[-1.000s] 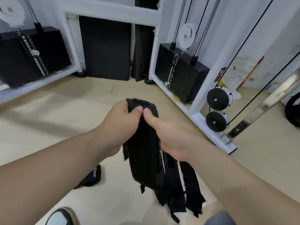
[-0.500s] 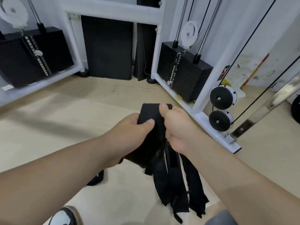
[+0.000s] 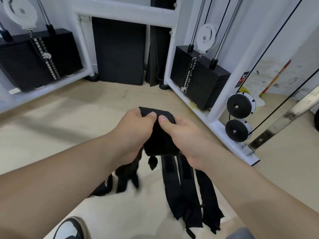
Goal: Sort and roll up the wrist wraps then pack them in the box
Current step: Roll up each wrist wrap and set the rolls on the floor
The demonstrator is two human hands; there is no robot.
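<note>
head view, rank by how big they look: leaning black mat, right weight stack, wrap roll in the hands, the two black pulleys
1. leaning black mat
2. right weight stack
3. wrap roll, nearest the camera and partly covered, so unsure
4. upper black pulley and lower black pulley: look alike, not ranked

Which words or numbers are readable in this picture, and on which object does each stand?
"20": on the slanted metal bar at right.
Sticker on the white frame post: too small to read.
White letters on the black pouch: blurred, partly hidden.
</note>
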